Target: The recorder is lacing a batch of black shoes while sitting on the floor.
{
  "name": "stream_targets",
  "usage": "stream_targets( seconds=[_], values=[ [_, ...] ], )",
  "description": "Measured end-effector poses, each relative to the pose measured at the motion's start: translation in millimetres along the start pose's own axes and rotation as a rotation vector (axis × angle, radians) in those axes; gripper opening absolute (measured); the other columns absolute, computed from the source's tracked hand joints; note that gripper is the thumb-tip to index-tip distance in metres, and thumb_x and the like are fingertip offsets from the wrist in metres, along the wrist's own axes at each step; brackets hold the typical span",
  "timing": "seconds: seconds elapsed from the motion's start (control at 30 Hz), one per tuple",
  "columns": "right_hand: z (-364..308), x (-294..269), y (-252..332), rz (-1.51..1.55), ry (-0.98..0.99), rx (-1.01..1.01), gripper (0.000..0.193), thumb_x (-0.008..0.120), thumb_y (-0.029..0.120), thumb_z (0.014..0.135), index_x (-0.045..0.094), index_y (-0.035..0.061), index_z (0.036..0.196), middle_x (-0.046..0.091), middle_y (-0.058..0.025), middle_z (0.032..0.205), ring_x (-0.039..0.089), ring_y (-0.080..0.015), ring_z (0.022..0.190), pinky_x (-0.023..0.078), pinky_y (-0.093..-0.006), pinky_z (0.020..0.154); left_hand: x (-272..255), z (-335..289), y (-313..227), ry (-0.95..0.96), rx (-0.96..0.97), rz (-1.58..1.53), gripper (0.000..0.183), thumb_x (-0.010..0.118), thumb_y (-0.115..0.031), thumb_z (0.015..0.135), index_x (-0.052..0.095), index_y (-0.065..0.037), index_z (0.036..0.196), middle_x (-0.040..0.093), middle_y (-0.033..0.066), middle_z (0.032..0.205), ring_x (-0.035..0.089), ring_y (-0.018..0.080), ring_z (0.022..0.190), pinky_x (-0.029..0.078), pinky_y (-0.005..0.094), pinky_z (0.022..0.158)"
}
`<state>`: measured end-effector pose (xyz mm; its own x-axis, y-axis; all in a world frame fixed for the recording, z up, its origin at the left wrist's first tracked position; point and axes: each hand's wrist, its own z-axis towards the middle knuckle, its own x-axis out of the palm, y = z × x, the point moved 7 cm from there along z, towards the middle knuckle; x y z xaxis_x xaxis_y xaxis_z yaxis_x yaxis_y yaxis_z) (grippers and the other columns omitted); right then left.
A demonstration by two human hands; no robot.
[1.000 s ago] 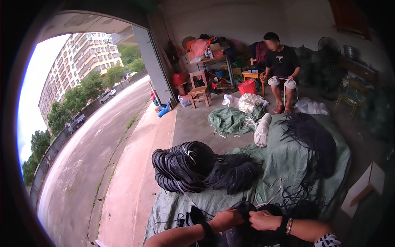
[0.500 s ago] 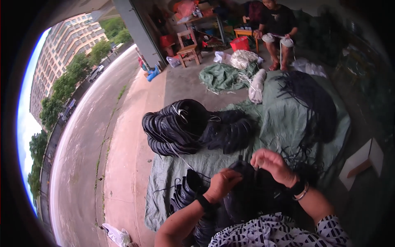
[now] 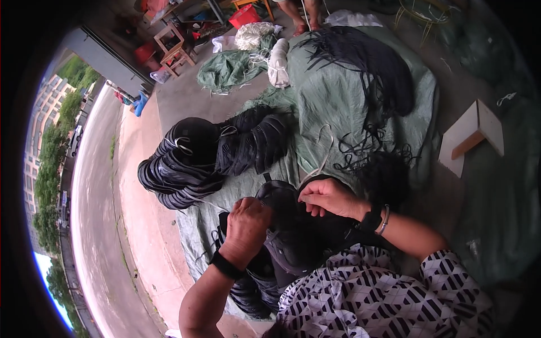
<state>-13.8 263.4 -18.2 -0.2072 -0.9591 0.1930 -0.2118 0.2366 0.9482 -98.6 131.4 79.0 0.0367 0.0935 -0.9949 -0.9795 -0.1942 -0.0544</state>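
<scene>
A dark, rounded black fabric piece point(image 3: 279, 198) lies in front of me, with more black material below it. My left hand point(image 3: 246, 228) is closed at the left edge of this piece, its fingers curled inward. On the other side, my right hand point(image 3: 332, 197) is closed in a pinch, thumb against index finger. Whatever is in that pinch is too small to make out. Black bands circle both wrists, with a bracelet beside the right one. Stacked black pieces point(image 3: 256, 290) lie beneath my left forearm, partly hidden by it.
Tied bundles of black pieces point(image 3: 186, 163) rest on a green tarp point(image 3: 321, 101). Black strips point(image 3: 372, 67) are heaped farther back. A white roll point(image 3: 278, 65) and a wooden chair point(image 3: 176, 50) stand beyond. An angled board point(image 3: 473, 135) sits at right. Another person's feet point(image 3: 307, 25) show at the top.
The view has swung down and to the right, so the other person is cut off to the legs. My hands are slightly farther apart, and the left one has turned more upright.
</scene>
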Motion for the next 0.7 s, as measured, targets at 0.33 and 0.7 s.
stream_targets(
  seconds=[0.33, 0.7],
  values=[
    [2, -3, 0, -0.025, -0.016, -0.083, 0.020, 0.053, 0.021, 0.093, 0.063, 0.0032, 0.096, 0.059, -0.0009, 0.069, 0.055, -0.0051, 0.055, 0.045, -0.0182, 0.050, 13, 6, -14, 0.103, 0.060, 0.078, 0.013, 0.058, -0.006, 0.070, 0.060, -0.010, 0.081, 0.057, 0.0065, 0.086, 0.055, 0.0240, 0.098, 0.028, 0.0521, 0.104],
    [1, -3, -5, 0.060, 0.014, -0.122, 0.021, 0.052, 0.021, 0.093, 0.063, 0.0034, 0.095, 0.058, -0.0009, 0.069, 0.055, -0.0056, 0.055, 0.046, -0.0186, 0.051, 16, 5, -17, 0.211, 0.036, 0.204, 0.008, 0.058, -0.006, 0.070, 0.059, -0.009, 0.077, 0.056, 0.0083, 0.083, 0.054, 0.0270, 0.091, 0.026, 0.0520, 0.106]
  ],
)
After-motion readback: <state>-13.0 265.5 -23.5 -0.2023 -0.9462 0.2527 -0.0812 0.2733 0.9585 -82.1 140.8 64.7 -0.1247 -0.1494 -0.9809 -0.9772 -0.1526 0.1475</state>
